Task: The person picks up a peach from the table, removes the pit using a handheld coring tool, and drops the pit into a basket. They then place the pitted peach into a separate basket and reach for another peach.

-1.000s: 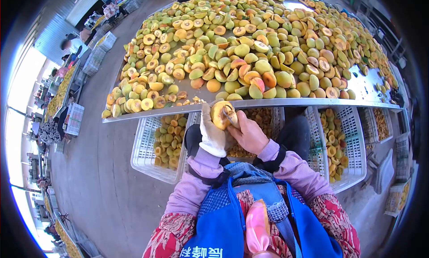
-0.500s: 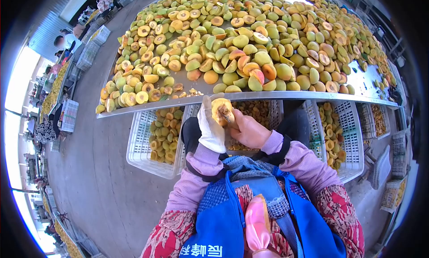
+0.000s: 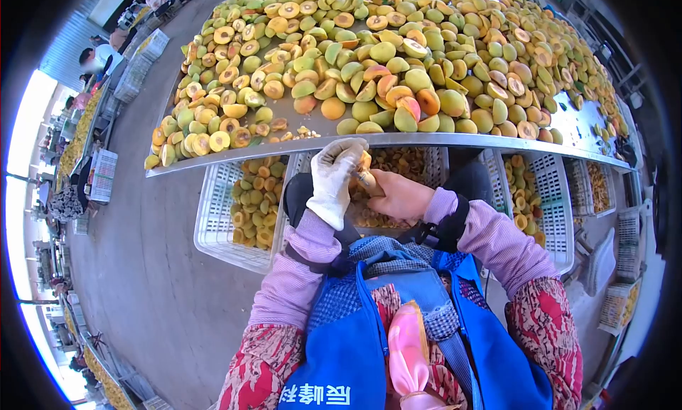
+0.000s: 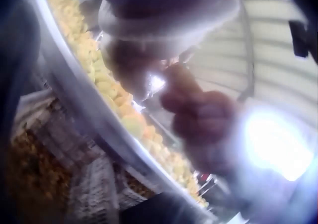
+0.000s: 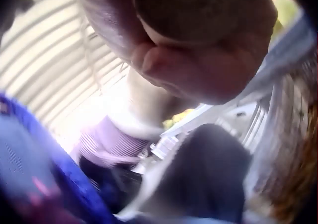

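Note:
My left hand [image 3: 334, 181], in a white glove, holds a yellow peach half [image 3: 365, 159] just in front of the metal table's edge. The glove's fingers cover most of the fruit. My bare right hand [image 3: 402, 197] grips the pale handle of a pitting tool [image 3: 370, 182], with its working end against the fruit and hidden there. In the right wrist view the handle's round butt [image 5: 189, 10] sticks out of the curled fingers. Behind the hands, a metal table [image 3: 298, 148] carries a big heap of peach halves [image 3: 341, 65].
Below the table edge stand white plastic crates, one with peach halves at the left [image 3: 213, 218] and another at the right [image 3: 561, 211]. A crate of darker scraps [image 3: 398, 158] sits between the knees. Small pit bits [image 3: 302, 133] lie near the table edge. People work at far-left tables.
My left hand has turned over the peach half, hiding its hollowed cut face, which faced up before. Both hands stay close together, the tool still at the fruit. The head view has shifted slightly.

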The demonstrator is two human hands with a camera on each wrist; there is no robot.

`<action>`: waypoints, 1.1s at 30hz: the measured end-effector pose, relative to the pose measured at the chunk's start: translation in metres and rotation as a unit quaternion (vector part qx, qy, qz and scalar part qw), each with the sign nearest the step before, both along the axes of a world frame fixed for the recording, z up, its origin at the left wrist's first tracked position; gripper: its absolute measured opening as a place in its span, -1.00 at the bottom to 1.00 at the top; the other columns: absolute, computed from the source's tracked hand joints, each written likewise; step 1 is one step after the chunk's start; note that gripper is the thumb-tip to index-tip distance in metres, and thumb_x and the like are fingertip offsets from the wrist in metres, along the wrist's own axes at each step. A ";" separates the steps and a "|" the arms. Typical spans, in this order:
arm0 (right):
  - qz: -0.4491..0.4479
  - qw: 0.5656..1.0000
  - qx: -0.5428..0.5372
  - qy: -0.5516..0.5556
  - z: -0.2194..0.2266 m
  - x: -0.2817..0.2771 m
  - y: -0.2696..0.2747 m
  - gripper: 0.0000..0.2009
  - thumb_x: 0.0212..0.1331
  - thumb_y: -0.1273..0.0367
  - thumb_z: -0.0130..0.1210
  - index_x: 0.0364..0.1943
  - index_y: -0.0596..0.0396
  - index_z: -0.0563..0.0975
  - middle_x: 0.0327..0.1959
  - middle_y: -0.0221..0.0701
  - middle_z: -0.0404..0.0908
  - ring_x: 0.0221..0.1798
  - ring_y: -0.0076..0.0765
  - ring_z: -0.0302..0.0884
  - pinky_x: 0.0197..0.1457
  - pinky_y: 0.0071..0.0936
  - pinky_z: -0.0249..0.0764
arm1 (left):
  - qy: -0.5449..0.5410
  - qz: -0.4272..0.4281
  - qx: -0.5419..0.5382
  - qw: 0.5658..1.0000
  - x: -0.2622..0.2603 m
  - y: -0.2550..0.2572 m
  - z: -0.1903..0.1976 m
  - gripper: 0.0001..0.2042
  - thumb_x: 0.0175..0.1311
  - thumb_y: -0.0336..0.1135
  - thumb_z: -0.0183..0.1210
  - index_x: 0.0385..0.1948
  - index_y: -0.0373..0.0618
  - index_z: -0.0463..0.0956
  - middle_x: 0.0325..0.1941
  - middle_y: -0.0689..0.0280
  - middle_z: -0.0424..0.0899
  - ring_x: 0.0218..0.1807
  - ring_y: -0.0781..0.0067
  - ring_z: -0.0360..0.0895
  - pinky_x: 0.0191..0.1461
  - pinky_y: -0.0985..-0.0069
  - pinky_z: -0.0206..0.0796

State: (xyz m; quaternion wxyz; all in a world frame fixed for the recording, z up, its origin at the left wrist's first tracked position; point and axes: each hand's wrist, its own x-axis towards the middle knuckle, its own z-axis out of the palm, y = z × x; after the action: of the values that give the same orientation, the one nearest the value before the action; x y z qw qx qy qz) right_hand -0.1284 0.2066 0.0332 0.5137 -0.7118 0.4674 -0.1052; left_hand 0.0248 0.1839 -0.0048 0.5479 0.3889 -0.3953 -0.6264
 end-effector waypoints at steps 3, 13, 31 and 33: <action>-0.028 0.952 0.276 -0.130 -0.004 0.002 0.006 -0.69 0.03 0.41 -0.02 -0.16 0.17 0.22 -0.62 -0.32 0.42 -0.74 -0.45 0.36 -0.77 -0.47 0.26 | -0.102 -0.036 -0.106 0.988 0.007 0.003 0.002 -0.84 0.12 -0.44 0.14 -0.29 -0.31 0.53 -0.29 0.25 0.61 -0.27 0.54 0.51 -0.16 0.58 0.36; -0.029 0.944 -0.327 -0.040 -0.073 0.007 0.004 -0.73 0.01 0.44 -0.02 -0.20 0.11 0.22 -0.72 -0.54 0.25 -0.77 -0.61 0.28 -0.82 -0.57 0.22 | 0.056 -0.005 0.039 0.998 0.000 -0.001 -0.002 -0.83 0.10 -0.43 0.17 -0.30 -0.30 0.54 -0.35 0.25 0.61 -0.34 0.50 0.54 -0.22 0.59 0.39; -0.056 0.951 -0.219 0.212 -0.044 0.017 0.005 -0.84 0.12 0.42 -0.21 -0.25 0.21 0.23 -0.55 -0.02 0.51 -0.39 0.13 0.52 -0.37 -0.08 0.40 | 0.280 0.084 0.255 0.922 -0.018 -0.012 -0.070 -0.76 0.23 -0.08 -0.01 -0.35 -0.03 0.45 -0.38 0.35 0.56 -0.28 0.39 0.50 -0.12 0.44 0.33; -0.091 0.945 -0.232 0.210 -0.052 0.020 -0.004 -0.82 0.13 0.39 -0.19 -0.24 0.20 0.23 -0.53 0.00 0.52 -0.38 0.13 0.52 -0.35 -0.06 0.40 | 0.258 0.127 0.249 0.925 -0.020 -0.013 -0.073 -0.75 0.26 -0.07 -0.05 -0.35 -0.04 0.44 -0.35 0.34 0.55 -0.26 0.38 0.49 -0.10 0.44 0.33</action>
State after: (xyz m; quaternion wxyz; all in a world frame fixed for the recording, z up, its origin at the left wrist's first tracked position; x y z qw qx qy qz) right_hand -0.1088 0.2026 -0.0185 0.2127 -0.7720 0.5896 -0.1055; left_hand 0.0050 0.1712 -0.0781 0.5917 0.3845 -0.0188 -0.7083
